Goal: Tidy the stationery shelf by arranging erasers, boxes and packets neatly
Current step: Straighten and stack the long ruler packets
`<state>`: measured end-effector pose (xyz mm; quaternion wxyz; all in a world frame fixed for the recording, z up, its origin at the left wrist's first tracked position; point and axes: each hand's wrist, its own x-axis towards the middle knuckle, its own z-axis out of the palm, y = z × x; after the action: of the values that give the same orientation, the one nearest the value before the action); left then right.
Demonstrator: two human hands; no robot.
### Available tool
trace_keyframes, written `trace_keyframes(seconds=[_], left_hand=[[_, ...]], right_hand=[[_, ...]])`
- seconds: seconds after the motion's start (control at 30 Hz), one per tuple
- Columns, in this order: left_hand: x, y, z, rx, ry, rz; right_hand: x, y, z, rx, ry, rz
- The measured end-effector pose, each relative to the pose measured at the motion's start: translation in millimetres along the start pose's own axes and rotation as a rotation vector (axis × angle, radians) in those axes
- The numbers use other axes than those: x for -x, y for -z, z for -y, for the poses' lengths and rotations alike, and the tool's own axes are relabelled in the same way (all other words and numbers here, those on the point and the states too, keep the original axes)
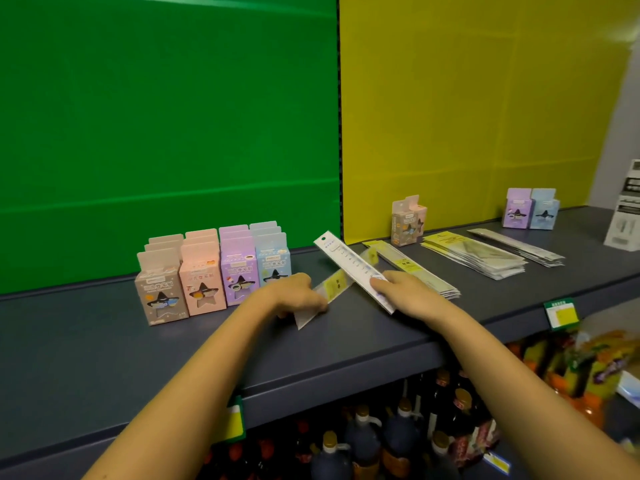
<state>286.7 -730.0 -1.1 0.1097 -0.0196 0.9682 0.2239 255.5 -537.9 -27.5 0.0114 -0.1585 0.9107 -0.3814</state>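
I'm curling my left hand (298,297) around a clear yellow-labelled packet (334,284) low over the grey shelf (86,341), while my right hand (407,294) is pinching a white ruler packet (346,263) crossing above it, just right of the eraser boxes (207,278).

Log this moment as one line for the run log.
left hand: grips yellow-label ruler packet | right hand: holds white ruler packet | packets cross over shelf | boxes: rows at left
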Motion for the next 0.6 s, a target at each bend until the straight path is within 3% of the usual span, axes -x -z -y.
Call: trace_keyframes(seconds=[0.1, 0.23, 0.33, 0.47, 0.6], left_hand=[[10, -1, -8, 0.034, -0.049, -0.079], [21, -5, -35, 0.421, -0.083, -0.354], [14, -23, -65, 0.573, -0.049, -0.41], [-8, -52, -107, 0.626, -0.043, -0.432], [-30, -78, -142, 0.705, 0.017, -0.554]], right_hand=[[3, 19, -6, -0.047, 0.047, -0.036], [0, 60, -30, -0.245, 0.048, -0.129], [-5, 95, -57, -0.369, 0.05, -0.154], [-8, 151, -99, -0.368, 0.06, -0.027], [-21, 202, -142, -0.324, 0.131, 0.062]])
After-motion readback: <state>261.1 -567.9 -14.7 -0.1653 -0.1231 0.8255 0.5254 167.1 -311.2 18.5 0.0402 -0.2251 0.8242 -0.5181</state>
